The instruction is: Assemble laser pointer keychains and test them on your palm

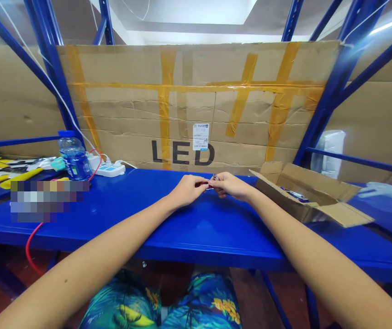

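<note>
My left hand (189,190) and my right hand (229,186) meet above the middle of the blue table (196,233), fingertips nearly touching. Both are closed in a pinch around a small, shiny thing (215,177). A bit of it, silvery, pokes up over the right fingers, and a thin pale edge shows between the two hands. The fingers hide most of it, so its kind cannot be made out. Right of my right hand stands an open cardboard box (305,212) with small dark and purple items inside.
A blue-capped bottle (74,157) and a white power strip (108,169) stand at the left. Yellow-handled tools (21,178) lie beyond them. A red cable (31,242) hangs over the front edge. A large cardboard sheet (130,119) marked LED closes off the back.
</note>
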A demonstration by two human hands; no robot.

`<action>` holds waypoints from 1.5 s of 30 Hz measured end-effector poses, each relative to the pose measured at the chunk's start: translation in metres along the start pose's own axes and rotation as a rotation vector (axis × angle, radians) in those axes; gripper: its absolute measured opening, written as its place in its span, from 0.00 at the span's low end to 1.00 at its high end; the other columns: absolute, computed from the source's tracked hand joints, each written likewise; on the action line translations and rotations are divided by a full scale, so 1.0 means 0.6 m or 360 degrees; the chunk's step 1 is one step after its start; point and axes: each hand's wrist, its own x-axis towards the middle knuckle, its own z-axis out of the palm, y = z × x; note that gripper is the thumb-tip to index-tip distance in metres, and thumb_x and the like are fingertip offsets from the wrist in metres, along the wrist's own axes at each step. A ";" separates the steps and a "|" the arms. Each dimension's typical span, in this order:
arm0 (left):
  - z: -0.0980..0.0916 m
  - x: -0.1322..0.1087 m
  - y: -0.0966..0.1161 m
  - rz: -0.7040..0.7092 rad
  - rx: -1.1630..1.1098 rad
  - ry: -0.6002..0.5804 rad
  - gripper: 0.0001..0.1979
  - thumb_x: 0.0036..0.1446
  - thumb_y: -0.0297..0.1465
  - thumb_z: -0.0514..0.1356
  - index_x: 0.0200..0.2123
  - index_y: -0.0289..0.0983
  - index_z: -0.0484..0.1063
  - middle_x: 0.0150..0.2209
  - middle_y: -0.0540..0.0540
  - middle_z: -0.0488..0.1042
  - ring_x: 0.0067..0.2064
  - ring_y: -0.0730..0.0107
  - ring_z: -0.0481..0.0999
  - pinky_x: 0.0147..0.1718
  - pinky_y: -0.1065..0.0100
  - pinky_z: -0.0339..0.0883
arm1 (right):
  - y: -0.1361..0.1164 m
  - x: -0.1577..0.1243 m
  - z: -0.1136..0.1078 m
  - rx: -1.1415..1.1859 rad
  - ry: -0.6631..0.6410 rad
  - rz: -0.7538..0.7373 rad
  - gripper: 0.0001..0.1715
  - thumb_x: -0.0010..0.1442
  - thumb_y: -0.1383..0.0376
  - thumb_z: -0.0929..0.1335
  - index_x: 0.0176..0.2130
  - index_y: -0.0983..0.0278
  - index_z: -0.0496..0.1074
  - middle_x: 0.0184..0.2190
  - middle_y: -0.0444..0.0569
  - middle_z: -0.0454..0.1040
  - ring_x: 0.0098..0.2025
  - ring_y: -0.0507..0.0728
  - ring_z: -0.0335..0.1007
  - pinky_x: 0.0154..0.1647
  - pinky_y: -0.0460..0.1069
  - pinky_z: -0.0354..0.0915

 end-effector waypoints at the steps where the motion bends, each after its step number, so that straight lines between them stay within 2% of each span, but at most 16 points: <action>1: 0.000 0.000 0.000 -0.0015 -0.0010 -0.0003 0.13 0.60 0.31 0.56 0.42 0.36 0.80 0.31 0.47 0.80 0.32 0.68 0.76 0.33 0.70 0.63 | 0.001 0.000 0.001 0.0001 0.0015 0.0009 0.25 0.48 0.51 0.75 0.24 0.64 0.61 0.15 0.34 0.49 0.19 0.45 0.41 0.19 0.45 0.45; 13: 0.007 0.001 0.007 -0.0045 0.0040 0.0152 0.12 0.58 0.29 0.57 0.37 0.34 0.81 0.29 0.47 0.80 0.30 0.70 0.73 0.29 0.72 0.60 | 0.001 0.002 0.005 0.0115 0.0030 0.0014 0.24 0.48 0.52 0.75 0.26 0.64 0.62 0.16 0.34 0.49 0.19 0.46 0.42 0.20 0.45 0.45; 20: 0.005 -0.001 0.015 -0.0130 0.0024 0.0161 0.12 0.59 0.29 0.56 0.34 0.33 0.80 0.19 0.51 0.72 0.22 0.75 0.67 0.25 0.72 0.56 | 0.000 0.002 0.009 0.0175 0.0017 0.0028 0.23 0.48 0.54 0.75 0.27 0.64 0.62 0.17 0.35 0.50 0.20 0.46 0.43 0.21 0.45 0.46; 23: 0.004 -0.001 0.016 -0.0118 -0.0001 0.0177 0.12 0.59 0.30 0.56 0.33 0.34 0.80 0.17 0.51 0.71 0.20 0.74 0.68 0.24 0.72 0.56 | -0.003 0.002 0.009 0.0196 0.0054 0.0027 0.20 0.51 0.56 0.73 0.26 0.63 0.60 0.18 0.35 0.51 0.20 0.46 0.44 0.21 0.45 0.46; 25: 0.002 0.000 0.014 -0.0128 0.0012 0.0215 0.12 0.59 0.31 0.56 0.33 0.34 0.80 0.17 0.51 0.71 0.20 0.74 0.69 0.25 0.72 0.58 | -0.005 0.003 0.007 0.0205 0.0120 0.0016 0.13 0.54 0.59 0.69 0.27 0.63 0.62 0.18 0.37 0.52 0.20 0.47 0.45 0.21 0.46 0.47; 28: -0.001 0.003 0.008 -0.0166 0.0090 0.0340 0.11 0.58 0.30 0.57 0.35 0.34 0.80 0.18 0.50 0.72 0.22 0.72 0.70 0.27 0.71 0.59 | -0.004 0.007 0.005 0.0007 0.0216 -0.0056 0.04 0.53 0.66 0.63 0.27 0.64 0.64 0.17 0.39 0.56 0.19 0.49 0.49 0.21 0.47 0.51; 31: -0.003 0.006 0.001 -0.0144 0.0177 0.0446 0.11 0.58 0.28 0.57 0.36 0.34 0.80 0.20 0.50 0.74 0.24 0.72 0.70 0.27 0.71 0.59 | 0.003 0.012 0.008 -0.0321 0.0236 -0.0164 0.06 0.52 0.69 0.62 0.24 0.63 0.61 0.16 0.41 0.59 0.19 0.50 0.55 0.22 0.47 0.55; 35: -0.003 0.008 -0.009 -0.0114 0.0210 0.0487 0.11 0.58 0.28 0.56 0.34 0.34 0.80 0.22 0.49 0.76 0.23 0.73 0.69 0.26 0.72 0.57 | 0.009 0.015 0.016 -0.0534 0.0138 -0.0253 0.04 0.57 0.67 0.62 0.29 0.63 0.62 0.19 0.40 0.62 0.20 0.50 0.60 0.22 0.46 0.57; 45: 0.000 0.009 -0.015 -0.0072 0.0250 0.0535 0.10 0.58 0.29 0.57 0.33 0.35 0.79 0.30 0.45 0.80 0.29 0.71 0.73 0.29 0.72 0.59 | 0.009 0.012 0.030 -0.0390 0.0072 -0.0170 0.08 0.56 0.64 0.64 0.28 0.63 0.59 0.20 0.40 0.62 0.18 0.48 0.59 0.19 0.45 0.57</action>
